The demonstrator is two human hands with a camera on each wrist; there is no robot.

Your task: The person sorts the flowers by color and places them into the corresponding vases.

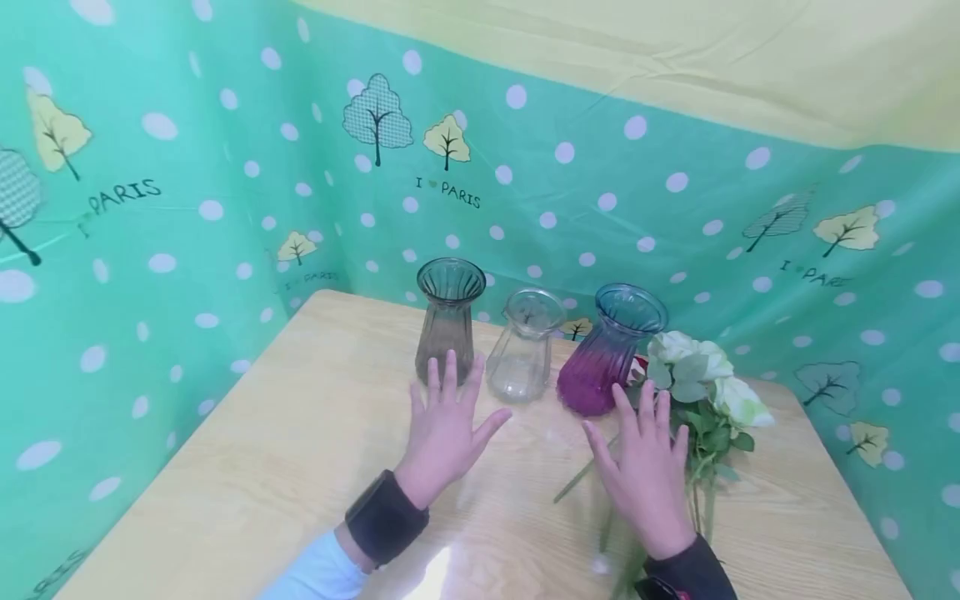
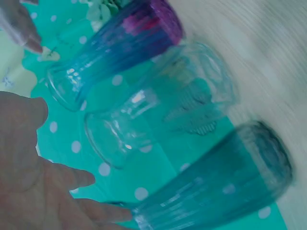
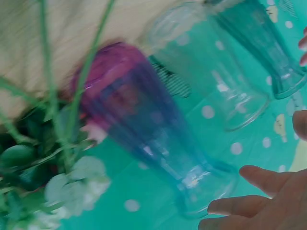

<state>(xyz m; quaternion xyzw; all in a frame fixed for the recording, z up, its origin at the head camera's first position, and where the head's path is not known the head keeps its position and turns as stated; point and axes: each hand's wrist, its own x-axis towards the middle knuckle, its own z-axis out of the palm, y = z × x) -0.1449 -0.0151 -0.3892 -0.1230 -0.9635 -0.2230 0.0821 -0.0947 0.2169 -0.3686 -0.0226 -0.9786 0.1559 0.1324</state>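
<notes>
Three ribbed glass vases stand in a row near the table's back edge: a smoky grey vase (image 1: 444, 329), a clear vase (image 1: 519, 367) and a blue-to-purple vase (image 1: 600, 367). My left hand (image 1: 444, 429), fingers spread, is in front of the grey vase and holds nothing. Spread out as well, my right hand (image 1: 647, 475) is over green stems, just in front of the purple vase, and grips nothing. Artificial white roses (image 1: 738, 400) with green leaves lie at the right, their stems partly hidden by the right hand. In the right wrist view, the purple vase (image 3: 144, 115) is beside the leaves (image 3: 29, 163).
A light wood table (image 1: 315, 467) carries everything. Behind and beside it hangs a green dotted cloth (image 1: 525, 225) with tree prints. A small reddish flower (image 1: 637, 367) shows between the purple vase and the white roses.
</notes>
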